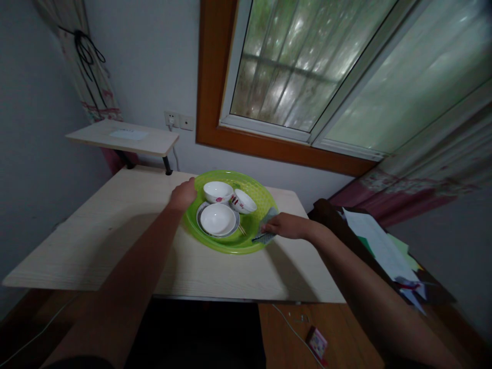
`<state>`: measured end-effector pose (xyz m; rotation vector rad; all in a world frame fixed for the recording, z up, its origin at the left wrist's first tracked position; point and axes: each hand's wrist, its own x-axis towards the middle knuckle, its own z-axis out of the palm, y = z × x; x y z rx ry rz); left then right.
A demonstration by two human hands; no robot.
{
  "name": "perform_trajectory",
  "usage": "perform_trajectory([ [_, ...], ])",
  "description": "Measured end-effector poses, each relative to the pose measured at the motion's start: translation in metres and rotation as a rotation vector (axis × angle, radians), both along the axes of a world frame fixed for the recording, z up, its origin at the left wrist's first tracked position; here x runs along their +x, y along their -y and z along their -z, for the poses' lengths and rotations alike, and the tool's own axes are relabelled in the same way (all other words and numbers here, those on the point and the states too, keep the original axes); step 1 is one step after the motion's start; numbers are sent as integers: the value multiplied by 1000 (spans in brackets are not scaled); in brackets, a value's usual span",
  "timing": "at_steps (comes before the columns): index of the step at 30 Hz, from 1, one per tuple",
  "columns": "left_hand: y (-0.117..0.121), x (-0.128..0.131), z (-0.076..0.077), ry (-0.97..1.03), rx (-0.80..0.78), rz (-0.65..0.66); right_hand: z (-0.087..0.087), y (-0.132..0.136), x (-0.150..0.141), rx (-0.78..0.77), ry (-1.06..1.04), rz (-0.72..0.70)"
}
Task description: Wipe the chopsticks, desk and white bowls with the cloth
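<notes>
A round bright-green plastic basin (pixel 265 202) is over the table. My left hand (pixel 183 195) is closed on its left rim. At the right rim my right hand (pixel 286 225) is closed on a grey-green cloth (pixel 265 233); whether the fingers also grip the rim beneath I cannot tell. Inside the basin are a white bowl (pixel 218 190) with a pink motif, a second patterned bowl (pixel 244 201) tipped on its side, and a plain-looking white bowl (pixel 218 219) resting in a wider grey-edged dish (pixel 235 224). Thin chopsticks (pixel 242 230) poke out beside that dish.
The pale wooden table (pixel 230 277) has a small raised shelf (pixel 154 142) at its back left, with a paper on top. A window (pixel 292 77) is behind. Papers (pixel 378 246) lie on a dark surface at the right. A cable and a pink box (pixel 317 342) are on the floor.
</notes>
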<state>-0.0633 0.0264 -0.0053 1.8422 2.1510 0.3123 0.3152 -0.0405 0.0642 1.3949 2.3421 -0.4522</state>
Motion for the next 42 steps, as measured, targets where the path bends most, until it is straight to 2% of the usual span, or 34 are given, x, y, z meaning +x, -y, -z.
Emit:
perform_trajectory([
  [2,-1,0,0,-1,-3,3,2,-12,7,32,41,-2],
  [9,-5,-3,4,-6,-3,11,27,-53,19,338,83,-114],
  [12,-4,-3,5,-7,8,12,37,-57,20,457,81,-79],
  [16,-4,-2,4,-13,-7,6,47,-50,30,566,14,-118],
  [21,-6,-1,5,-16,-8,-12,55,-24,48,504,-166,-166],
  [26,-6,-1,5,-17,-2,-8,50,10,49,333,-466,-145],
  [29,-4,-1,5,-19,11,2,48,18,47,268,-530,-121],
  [32,-3,-2,4,-7,30,18,53,12,48,313,-486,-94],
  [38,-6,-5,8,28,55,28,69,-21,43,479,-325,-4],
  [42,-6,-4,12,16,78,20,79,-33,36,530,-280,9],
])
